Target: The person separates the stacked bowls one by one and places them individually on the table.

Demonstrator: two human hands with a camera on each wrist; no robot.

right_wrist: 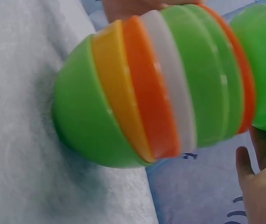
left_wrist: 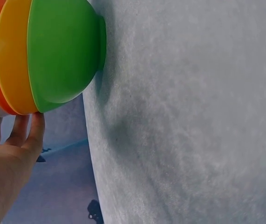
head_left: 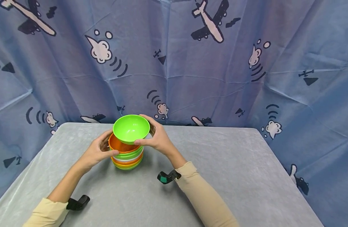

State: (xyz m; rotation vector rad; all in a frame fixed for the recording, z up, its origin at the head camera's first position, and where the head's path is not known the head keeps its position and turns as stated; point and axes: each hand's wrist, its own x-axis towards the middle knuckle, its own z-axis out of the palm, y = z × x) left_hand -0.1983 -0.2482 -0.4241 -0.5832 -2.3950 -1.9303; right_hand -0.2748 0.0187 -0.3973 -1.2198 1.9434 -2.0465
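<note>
My right hand [head_left: 156, 137] holds a bright green bowl [head_left: 131, 127] by its side, thumb at the near rim and fingers at the far side. This bowl is tilted, directly above a stack of nested bowls. The topmost stacked bowl is an orange bowl [head_left: 120, 145]; below it come green, white, orange and yellow bands, with a green bowl [right_wrist: 81, 102] at the bottom on the table. My left hand [head_left: 98, 151] grips the stack's left side, thumb by the upper rims. In the left wrist view, the fingertips of the left hand [left_wrist: 11, 154] touch the bowls.
A grey cloth-covered table [head_left: 219, 170] carries the stack, left of its middle. Behind it hangs a blue curtain [head_left: 179, 69] printed with airplanes and clouds. Each wrist wears a black camera mount [head_left: 166, 177].
</note>
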